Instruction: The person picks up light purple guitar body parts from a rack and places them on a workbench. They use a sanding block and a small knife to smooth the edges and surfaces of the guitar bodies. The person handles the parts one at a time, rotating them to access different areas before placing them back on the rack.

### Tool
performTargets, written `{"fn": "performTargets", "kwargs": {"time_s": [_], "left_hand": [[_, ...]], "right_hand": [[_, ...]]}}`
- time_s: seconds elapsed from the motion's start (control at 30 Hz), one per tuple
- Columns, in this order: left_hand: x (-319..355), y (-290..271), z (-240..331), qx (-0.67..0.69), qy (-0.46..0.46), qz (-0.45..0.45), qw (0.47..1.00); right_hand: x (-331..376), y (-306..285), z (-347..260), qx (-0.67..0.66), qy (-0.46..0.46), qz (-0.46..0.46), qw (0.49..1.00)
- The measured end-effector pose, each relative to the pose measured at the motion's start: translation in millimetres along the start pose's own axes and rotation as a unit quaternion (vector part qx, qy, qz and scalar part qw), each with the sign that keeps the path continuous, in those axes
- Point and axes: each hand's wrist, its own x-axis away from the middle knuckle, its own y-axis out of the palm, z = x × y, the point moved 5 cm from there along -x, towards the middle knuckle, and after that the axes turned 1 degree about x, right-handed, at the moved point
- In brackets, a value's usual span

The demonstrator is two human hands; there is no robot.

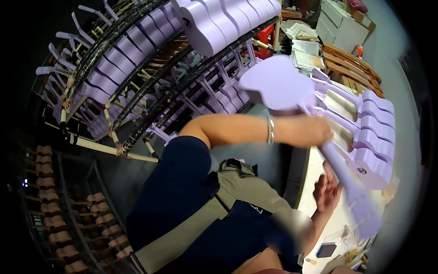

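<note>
A lilac ukulele (279, 83), without strings, slants across the right side, its plain body face toward me and its blurred headstock pointing down right. My left hand (315, 130), below a silver bracelet, is wrapped round its neck near the body. Beside the neck, lower down, my right hand (326, 188) has its fingers apart and holds nothing that I can see. Whether it touches the neck, I cannot tell. Behind the held ukulele, several more lilac ukuleles (376, 141) lie in a row on a pale worktable (315, 178).
Left of me, a rack (169, 86) carries many lilac ukuleles. Brown instrument bodies (59, 237) line another rack at lower left. A blue-grey block (326, 250) and a tape roll (351, 257) lie on the table's near end. Papers (306, 54) and wooden slats (351, 68) are beyond.
</note>
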Motion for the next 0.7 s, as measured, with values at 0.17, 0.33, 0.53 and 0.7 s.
{"fn": "performTargets", "kwargs": {"time_s": [0.17,0.33,0.53,0.7], "left_hand": [[92.8,-95.1,-107.3,0.099,-0.335,0.067,0.935],[179.2,-213.7,-123.9,0.024,-0.398,0.231,0.887],[245.4,-323.7,-182.8,-0.033,-0.459,0.406,0.789],[265.0,-377.4,-243.9,-0.114,-0.401,0.425,0.804]], "right_hand": [[-50.5,-3.1,28.0,0.092,-0.002,0.093,0.991],[-48.7,-34.3,69.8,0.059,0.075,0.146,0.985],[-32.6,-66.9,79.0,0.015,0.049,0.216,0.975],[-51.7,-63.4,89.5,-0.008,0.040,0.210,0.977]]}}
